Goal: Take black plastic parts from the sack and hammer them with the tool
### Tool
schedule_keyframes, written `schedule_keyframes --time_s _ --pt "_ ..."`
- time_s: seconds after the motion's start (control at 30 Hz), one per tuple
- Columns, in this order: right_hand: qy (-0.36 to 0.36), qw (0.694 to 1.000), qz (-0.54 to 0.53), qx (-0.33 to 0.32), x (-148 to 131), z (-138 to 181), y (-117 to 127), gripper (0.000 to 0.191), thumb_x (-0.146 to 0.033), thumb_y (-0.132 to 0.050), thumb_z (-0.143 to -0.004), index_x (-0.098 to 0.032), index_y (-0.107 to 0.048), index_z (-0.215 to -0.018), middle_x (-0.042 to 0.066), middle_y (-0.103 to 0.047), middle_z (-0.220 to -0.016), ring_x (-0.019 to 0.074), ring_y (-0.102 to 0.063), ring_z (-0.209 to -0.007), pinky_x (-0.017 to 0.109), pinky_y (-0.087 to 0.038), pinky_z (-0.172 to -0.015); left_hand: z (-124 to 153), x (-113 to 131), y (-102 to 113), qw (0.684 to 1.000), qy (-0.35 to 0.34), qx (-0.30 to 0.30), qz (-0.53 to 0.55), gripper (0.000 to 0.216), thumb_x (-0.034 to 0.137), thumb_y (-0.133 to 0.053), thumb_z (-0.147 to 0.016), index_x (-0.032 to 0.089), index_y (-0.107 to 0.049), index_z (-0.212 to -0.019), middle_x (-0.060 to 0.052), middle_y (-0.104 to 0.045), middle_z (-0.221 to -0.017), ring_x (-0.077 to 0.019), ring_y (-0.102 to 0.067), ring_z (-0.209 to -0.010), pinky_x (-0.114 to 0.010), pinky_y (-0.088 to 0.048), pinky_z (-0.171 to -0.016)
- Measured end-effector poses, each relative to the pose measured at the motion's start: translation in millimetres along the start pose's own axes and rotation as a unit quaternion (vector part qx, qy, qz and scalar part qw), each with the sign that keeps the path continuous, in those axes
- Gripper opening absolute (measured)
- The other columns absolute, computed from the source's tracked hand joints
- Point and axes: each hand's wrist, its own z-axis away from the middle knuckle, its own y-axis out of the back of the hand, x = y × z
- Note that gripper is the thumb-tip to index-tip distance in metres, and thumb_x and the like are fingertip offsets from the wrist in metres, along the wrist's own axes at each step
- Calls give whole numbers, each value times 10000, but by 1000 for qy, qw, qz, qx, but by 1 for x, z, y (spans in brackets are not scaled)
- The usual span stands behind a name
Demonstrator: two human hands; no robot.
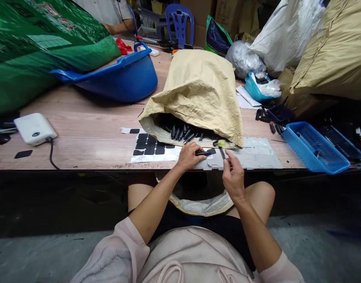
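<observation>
Left hand (189, 155) pinched black plastic piece (203, 153) flat against table edge (80, 157). Right hand (232, 176) gripped yellow-handled tool (221, 147) narrowly; I'd steady wrists first.

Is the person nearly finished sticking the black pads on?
Probably not. The sticker sheet has gaps where pads are gone. The left hand holds one black part; the right hand holds a small tool. Many black parts lie in the sack.
</observation>
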Motion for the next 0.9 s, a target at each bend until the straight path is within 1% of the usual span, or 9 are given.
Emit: schedule_keyframes --time_s 0.07,0.13,0.3,0.4,0.5,0.63,0.7,0.83,0.9 --pt "14 999 -21 -34 -8 11 -8 403 -288 -446 -1053 -222 -671 -1381 94 -729 -1121 200 -685 -996 341 -564 -937 0 0 0 1000 2 0 -2 172 327 -862 -793 245 -768 -910 -21 -721 -952 -238 -618 -990 -391 -487 -931" --pt "21 998 -15 -50 -14 16 -12 404 -273 -439 -1058 -238 -687 -1375 85 -723 -1091 193 -686 -982 323 -569 -918 0 1 0 1000 6 0 -2 185 324 -870 -784 236 -754 -898 -22 -720 -949 -236 -617 -988 -386 -483 -927" --pt "34 998 24 -37 -20 19 -17 423 -264 -432 -1071 -268 -687 -1407 69 -682 -1002 187 -666 -905 296 -561 -865 -1 2 -1 1000 3 9 7 193 318 -880 -770 233 -725 -846 -18 -714 -929 -232 -613 -966 -378 -479 -899" --pt "31 997 49 -53 -21 21 -20 429 -231 -439 -1058 -279 -703 -1393 51 -658 -946 179 -648 -843 273 -549 -815 -1 4 -2 1000 8 18 0 196 307 -882 -761 229 -710 -813 -17 -706 -913 -232 -610 -949 -379 -479 -883" --pt "19 997 49 -53 -22 19 -19 427 -235 -437 -1060 -277 -702 -1393 48 -660 -952 174 -651 -852 263 -542 -818 -1 5 -2 1000 18 15 0 191 294 -886 -757 230 -719 -822 -17 -709 -925 -239 -614 -970 -391 -476 -899" --pt "8 999 44 -7 -22 14 -13 433 -273 -422 -1071 -250 -686 -1414 65 -668 -969 180 -649 -867 285 -546 -840 -1 4 -2 1000 14 10 4 182 300 -884 -761 234 -738 -849 -21 -711 -932 -246 -620 -994 -403 -477 -924" --pt "-1 999 47 -10 -19 15 -12 434 -268 -426 -1061 -251 -694 -1402 64 -673 -964 181 -648 -863 293 -549 -840 0 4 -3 1000 10 13 4 182 312 -879 -763 234 -741 -852 -22 -709 -926 -246 -620 -990 -403 -481 -919" --pt "-10 998 40 -43 -14 14 -11 425 -255 -443 -1040 -260 -712 -1370 56 -702 -976 179 -663 -866 297 -555 -846 0 4 -3 1000 14 17 4 174 318 -868 -766 236 -743 -854 -24 -713 -926 -245 -617 -987 -402 -484 -916" --pt "-12 999 41 -21 -11 8 -6 427 -269 -434 -1046 -254 -708 -1374 71 -723 -1032 189 -682 -926 312 -558 -888 0 4 -3 1000 16 15 5 175 311 -869 -764 239 -747 -868 -24 -715 -938 -248 -614 -994 -405 -482 -924"
